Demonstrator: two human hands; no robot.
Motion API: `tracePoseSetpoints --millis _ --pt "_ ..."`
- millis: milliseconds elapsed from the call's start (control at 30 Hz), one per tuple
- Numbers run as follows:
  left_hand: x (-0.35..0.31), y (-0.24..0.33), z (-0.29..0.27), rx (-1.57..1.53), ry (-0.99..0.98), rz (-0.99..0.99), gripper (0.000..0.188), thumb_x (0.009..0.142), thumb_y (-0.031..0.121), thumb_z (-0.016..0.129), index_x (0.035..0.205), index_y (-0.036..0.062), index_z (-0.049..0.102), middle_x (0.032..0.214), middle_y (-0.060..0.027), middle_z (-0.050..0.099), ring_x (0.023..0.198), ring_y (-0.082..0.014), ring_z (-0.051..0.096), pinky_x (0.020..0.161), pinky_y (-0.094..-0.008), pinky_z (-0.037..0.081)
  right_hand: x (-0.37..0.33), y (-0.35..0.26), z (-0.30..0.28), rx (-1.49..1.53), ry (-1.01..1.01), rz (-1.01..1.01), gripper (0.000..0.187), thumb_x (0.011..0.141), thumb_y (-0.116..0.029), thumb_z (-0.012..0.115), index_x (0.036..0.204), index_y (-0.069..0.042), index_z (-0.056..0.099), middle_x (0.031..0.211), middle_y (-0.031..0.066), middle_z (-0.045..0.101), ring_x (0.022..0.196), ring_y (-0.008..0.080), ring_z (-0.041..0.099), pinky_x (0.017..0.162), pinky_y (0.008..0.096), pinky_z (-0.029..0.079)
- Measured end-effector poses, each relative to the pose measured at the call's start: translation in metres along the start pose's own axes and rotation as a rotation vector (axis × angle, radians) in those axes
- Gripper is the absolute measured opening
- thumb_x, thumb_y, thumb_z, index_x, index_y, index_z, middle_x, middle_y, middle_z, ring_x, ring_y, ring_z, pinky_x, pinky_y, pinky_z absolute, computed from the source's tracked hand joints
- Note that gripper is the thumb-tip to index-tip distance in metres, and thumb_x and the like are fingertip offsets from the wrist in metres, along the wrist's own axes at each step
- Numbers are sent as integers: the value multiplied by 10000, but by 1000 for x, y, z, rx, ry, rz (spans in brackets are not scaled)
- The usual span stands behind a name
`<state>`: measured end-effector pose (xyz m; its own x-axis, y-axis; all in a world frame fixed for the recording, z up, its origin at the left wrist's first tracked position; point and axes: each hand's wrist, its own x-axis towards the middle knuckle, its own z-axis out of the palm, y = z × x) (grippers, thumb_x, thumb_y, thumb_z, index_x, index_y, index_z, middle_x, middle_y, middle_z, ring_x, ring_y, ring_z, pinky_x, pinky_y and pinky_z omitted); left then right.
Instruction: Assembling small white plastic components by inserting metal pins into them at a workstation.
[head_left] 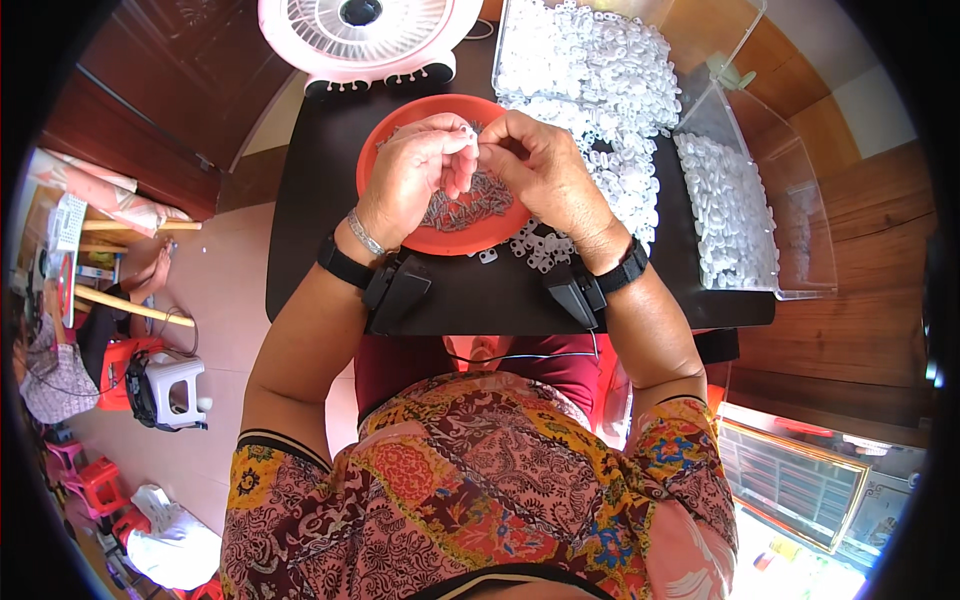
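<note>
My left hand point(408, 172) pinches a small white plastic piece point(469, 136) between thumb and forefinger, its other fingers curled. Close beside it, my right hand point(545, 172) is closed in a pinch with the fingertips near the piece; what they grip, if anything, is too small to make out. Both hands are raised over a round orange-red basin point(375, 135). Inside the basin lie many small grey metal pins or screws point(465, 208). Right of the basin, a loose heap of white two-holed plastic pieces point(632, 185) spreads over the dark table point(320, 230).
A clear bin point(590, 55) of white pieces lies at the back, spilling toward the table. Another clear bin point(728, 215) with similar pieces stands at the right edge. A pink and white fan point(370, 40) sits at the back left. A white stool point(172, 388) is on the floor left.
</note>
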<state>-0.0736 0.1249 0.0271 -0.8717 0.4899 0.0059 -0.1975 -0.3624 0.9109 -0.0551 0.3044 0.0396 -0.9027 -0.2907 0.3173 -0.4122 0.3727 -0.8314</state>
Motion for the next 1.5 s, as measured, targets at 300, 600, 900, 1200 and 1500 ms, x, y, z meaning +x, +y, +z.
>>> tracePoseSetpoints --millis 300,600,900,1200,1500 --pt "-2 4 2 138 61 84 193 911 198 487 828 43 565 748 -35 566 647 -111 537 567 -226 412 2 -1 -1 -175 104 3 130 895 -154 575 861 -29 585 708 168 623 687 365 630 599 415 491" --pt "-3 1 9 462 -35 139 184 896 168 505 831 19 591 764 -40 583 690 -111 547 622 -248 422 2 3 -1 -157 30 41 210 920 -210 537 826 -27 581 692 177 602 680 376 613 593 425 475" --pt "0 -1 -4 -91 -14 0 133 883 155 538 858 39 599 734 -27 596 607 -114 550 550 -225 414 0 -1 1 -111 6 39 172 912 -194 549 891 -25 575 787 159 633 761 353 621 657 400 482" --pt "-1 -2 -3 -173 45 -69 148 905 171 507 856 40 558 745 -20 534 641 -117 506 556 -234 383 0 -1 0 -60 -24 41 129 887 -150 585 914 -24 584 817 140 651 773 315 640 682 375 496" --pt "-3 9 -10 -128 199 66 143 908 161 497 832 47 537 728 -35 527 596 -123 494 532 -239 370 -2 -3 0 -360 93 -25 159 854 -196 644 846 -43 601 792 137 647 735 318 639 636 396 506"
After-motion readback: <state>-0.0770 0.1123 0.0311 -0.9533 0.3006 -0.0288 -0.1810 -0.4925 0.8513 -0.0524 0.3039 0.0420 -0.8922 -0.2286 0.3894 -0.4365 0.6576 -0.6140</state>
